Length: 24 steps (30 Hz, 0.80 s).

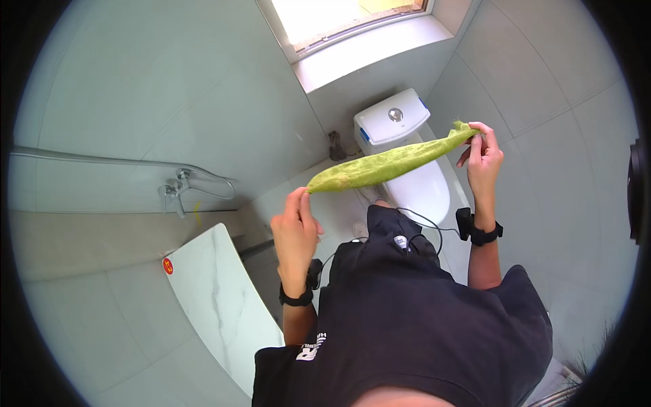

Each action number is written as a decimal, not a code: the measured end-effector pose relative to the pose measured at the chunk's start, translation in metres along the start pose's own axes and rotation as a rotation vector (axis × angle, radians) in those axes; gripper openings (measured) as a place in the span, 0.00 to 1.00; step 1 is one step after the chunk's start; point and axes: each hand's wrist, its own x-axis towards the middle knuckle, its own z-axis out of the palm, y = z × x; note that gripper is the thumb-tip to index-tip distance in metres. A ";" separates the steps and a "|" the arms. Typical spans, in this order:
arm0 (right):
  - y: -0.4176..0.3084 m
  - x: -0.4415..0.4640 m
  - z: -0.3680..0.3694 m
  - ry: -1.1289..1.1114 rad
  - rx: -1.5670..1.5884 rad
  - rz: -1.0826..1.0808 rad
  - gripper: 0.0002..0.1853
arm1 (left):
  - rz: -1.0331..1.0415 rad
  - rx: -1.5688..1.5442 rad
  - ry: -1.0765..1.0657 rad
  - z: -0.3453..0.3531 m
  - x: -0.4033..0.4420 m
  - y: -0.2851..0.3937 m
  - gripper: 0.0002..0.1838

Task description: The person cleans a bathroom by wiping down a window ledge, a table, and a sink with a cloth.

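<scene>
A fuzzy yellow-green cloth (386,167), like a towel, hangs stretched in the air between my two hands. My left hand (293,234) pinches its lower left end between thumb and fingers. At the upper right end, my right hand (484,163) grips a bunched corner with the fingertips. The cloth slants up to the right and passes in front of the white toilet (422,193), partly covering it.
A window with a white sill (376,51) is above the toilet. On the left wall are a shower mixer tap (178,190) and its hose. A marbled white countertop (220,298) lies at lower left. Cables run from my wrist straps across my dark clothing.
</scene>
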 end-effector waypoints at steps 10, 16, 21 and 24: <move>-0.017 0.127 0.108 0.009 -0.160 -0.076 0.12 | 0.026 -0.427 0.061 0.019 0.134 0.034 0.11; 0.019 0.218 0.133 -0.059 -0.255 -0.096 0.14 | -0.091 -0.208 0.089 0.090 0.230 0.043 0.17; 0.081 0.269 0.165 -0.047 -0.218 -0.064 0.14 | -0.154 -0.137 0.079 0.132 0.287 0.042 0.19; 0.083 0.297 0.176 -0.064 -0.253 -0.106 0.14 | -0.171 -0.310 0.212 0.143 0.307 0.052 0.22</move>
